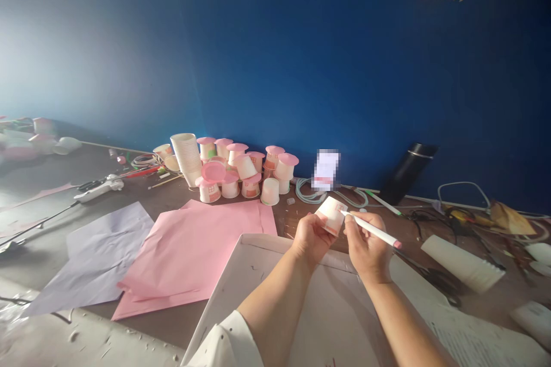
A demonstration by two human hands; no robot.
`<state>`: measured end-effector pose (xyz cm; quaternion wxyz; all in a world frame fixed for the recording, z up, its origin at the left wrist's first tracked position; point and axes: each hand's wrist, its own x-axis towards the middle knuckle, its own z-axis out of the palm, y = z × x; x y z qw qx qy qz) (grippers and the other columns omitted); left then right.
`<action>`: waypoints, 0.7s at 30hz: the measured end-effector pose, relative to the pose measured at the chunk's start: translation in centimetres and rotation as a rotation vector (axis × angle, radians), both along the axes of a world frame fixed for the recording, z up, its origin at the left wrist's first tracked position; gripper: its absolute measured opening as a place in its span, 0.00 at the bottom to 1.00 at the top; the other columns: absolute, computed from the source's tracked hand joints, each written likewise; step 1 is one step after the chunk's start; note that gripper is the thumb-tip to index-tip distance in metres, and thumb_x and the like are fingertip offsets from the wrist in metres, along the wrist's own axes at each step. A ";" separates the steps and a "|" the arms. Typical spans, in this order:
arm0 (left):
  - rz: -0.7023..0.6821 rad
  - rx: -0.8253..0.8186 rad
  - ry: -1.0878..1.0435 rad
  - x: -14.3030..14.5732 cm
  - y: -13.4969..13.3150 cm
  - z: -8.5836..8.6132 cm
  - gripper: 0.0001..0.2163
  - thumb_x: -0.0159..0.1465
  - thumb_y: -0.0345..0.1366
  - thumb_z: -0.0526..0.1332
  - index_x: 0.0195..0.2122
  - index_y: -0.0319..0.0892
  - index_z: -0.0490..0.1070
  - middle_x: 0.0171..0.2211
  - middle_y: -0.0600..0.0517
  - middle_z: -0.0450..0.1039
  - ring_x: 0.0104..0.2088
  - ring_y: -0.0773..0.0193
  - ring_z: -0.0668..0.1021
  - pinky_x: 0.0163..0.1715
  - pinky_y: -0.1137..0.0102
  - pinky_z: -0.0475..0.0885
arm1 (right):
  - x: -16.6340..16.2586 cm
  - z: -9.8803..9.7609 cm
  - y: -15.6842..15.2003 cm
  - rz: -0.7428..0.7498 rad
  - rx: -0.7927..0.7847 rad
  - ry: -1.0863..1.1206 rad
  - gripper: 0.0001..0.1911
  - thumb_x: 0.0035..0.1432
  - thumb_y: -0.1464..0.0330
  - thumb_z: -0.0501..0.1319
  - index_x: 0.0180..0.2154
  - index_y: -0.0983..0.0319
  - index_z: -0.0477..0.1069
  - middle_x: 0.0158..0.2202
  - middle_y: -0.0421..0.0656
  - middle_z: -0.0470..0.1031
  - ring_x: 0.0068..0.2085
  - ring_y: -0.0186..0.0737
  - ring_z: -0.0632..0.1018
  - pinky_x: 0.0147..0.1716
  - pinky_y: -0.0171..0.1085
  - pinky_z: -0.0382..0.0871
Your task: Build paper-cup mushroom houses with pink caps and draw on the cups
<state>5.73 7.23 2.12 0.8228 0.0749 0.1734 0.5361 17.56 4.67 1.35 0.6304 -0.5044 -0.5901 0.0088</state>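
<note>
My left hand [310, 236] is closed around a white paper cup [330, 211], which is tilted and carries a small red window drawing and a reddish patch. In my right hand [365, 246] is a white marker pen [374, 229] with a pink end, its tip at the cup's side by the drawing. Both hands are above the near side of the table, over a white box lid or tray [253, 252]. Behind them to the left, several paper cups with pink round tops [247, 166] are grouped and partly stacked.
A tall stack of cups [186, 155] stands by the blue partition [301, 69]. Pink paper sheets [189, 252] and pale sheets [103, 258] lie left. Rightward are a black bottle [407, 172], a blurred-out phone-like screen [326, 170], a lying cup stack [460, 261], scissors [434, 278] and cables.
</note>
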 end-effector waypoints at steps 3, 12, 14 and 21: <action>-0.002 0.003 0.003 0.0 0.0 0.1 0.13 0.42 0.22 0.58 0.31 0.33 0.73 0.32 0.41 0.77 0.33 0.59 0.79 0.31 0.71 0.72 | 0.0 -0.1 0.0 0.009 0.004 0.011 0.15 0.65 0.55 0.63 0.39 0.61 0.70 0.33 0.45 0.77 0.31 0.42 0.79 0.30 0.40 0.74; -0.013 0.014 -0.011 -0.1 -0.1 0.2 0.14 0.43 0.23 0.58 0.33 0.32 0.74 0.33 0.41 0.77 0.33 0.59 0.78 0.31 0.71 0.72 | 0.0 -0.2 0.0 0.006 0.007 -0.003 0.14 0.65 0.56 0.63 0.39 0.60 0.71 0.32 0.45 0.76 0.31 0.42 0.79 0.31 0.41 0.75; -0.015 0.020 -0.010 -0.1 -0.1 0.2 0.15 0.43 0.23 0.58 0.33 0.31 0.74 0.33 0.41 0.77 0.33 0.59 0.78 0.32 0.70 0.72 | 0.0 -0.2 0.0 0.010 0.009 0.003 0.14 0.65 0.56 0.63 0.39 0.60 0.71 0.32 0.45 0.76 0.31 0.42 0.79 0.30 0.40 0.75; -0.005 0.013 -0.012 0.0 0.0 0.0 0.13 0.43 0.23 0.58 0.32 0.33 0.73 0.33 0.41 0.77 0.33 0.58 0.78 0.31 0.70 0.72 | 0.1 -0.7 0.3 0.022 0.011 0.013 0.14 0.65 0.56 0.63 0.40 0.60 0.71 0.33 0.45 0.77 0.31 0.42 0.79 0.30 0.40 0.75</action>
